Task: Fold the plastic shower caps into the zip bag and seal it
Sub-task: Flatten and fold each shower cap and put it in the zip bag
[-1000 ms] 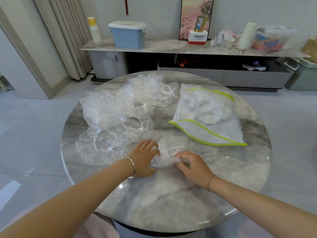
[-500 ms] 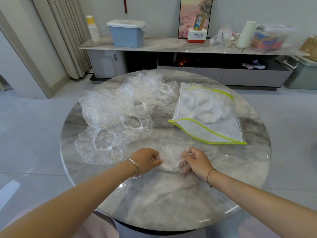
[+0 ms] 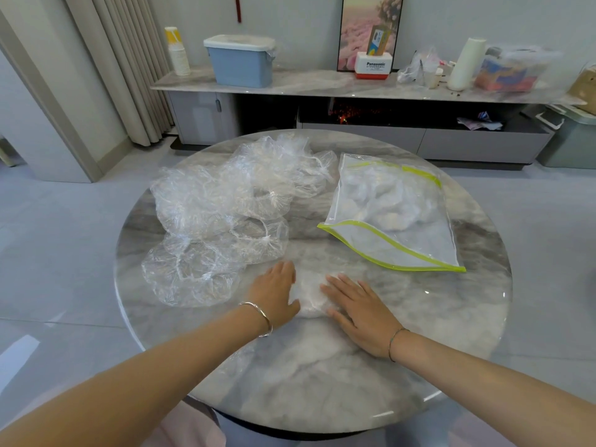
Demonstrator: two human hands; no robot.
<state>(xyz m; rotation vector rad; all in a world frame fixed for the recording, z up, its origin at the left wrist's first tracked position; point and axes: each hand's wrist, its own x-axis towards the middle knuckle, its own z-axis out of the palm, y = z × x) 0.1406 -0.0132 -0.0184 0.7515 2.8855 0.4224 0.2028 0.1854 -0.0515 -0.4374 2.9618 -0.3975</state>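
Both my hands flat on a folded shower cap (image 3: 309,296) near the middle of the round marble table (image 3: 322,382). Left hand (image 3: 274,295) has fingers straight and together, palm down on the cap's left edge. Right hand (image 3: 361,312) has fingers spread and straight, pressing its right side. Neither grips anything. Silver bangle (image 3: 259,316) on my left wrist, thin bracelet (image 3: 398,338) on my right.

Pile of loose clear shower caps (image 3: 225,214) on the table's left half, nearest one just beside my left hand. Zip bag (image 3: 390,214) lies flat on the right half, apart from my hands, green zip strip toward me, mouth gaping, white crumpled plastic inside toward the far end.

Table top is glossy grey-white marble with reflections at the rim. Pale grey tiled floor (image 3: 64,253) all round. Beige curtain (image 3: 122,69) far left. Long low marble-topped sideboard (image 3: 322,87) against the back wall, carrying a stack of paper cups (image 3: 177,53), a blue lidded bin (image 3: 240,61), a red and white Panasonic box (image 3: 374,66), a white roll (image 3: 466,64) and a clear tub (image 3: 512,69) with colourful contents, blurred. Framed pink picture (image 3: 367,24) leans behind the box
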